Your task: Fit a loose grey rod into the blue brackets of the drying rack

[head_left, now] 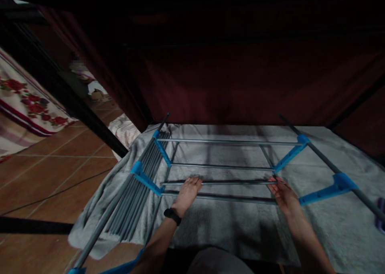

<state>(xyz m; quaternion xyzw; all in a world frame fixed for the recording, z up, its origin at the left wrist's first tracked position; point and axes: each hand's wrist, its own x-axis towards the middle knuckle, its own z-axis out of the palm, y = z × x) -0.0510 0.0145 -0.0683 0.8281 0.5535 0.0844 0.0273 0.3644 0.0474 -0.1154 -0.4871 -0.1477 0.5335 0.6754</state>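
A thin grey tube [234, 182] runs left to right in front of me, just above the frame's front crossbar. My left hand [189, 190], with a black band [173, 216] at the wrist, grips it left of its middle. At the tube's right end, the fingers of my right hand [284, 193] close around it. Both hands are inside a frame of grey tubes joined by blue plastic connectors, one on the left [147, 179] and one on the right [327, 189]. More crossbars [228, 142] span the frame farther back.
Several loose grey tubes [135, 197] lie side by side at left on a grey blanket [228, 222]. A dark red curtain [225, 85] hangs behind. Black bars [90, 121] and tiled floor [60, 177] are at left, with a cable. Something purple [380, 216] shows at the right edge.
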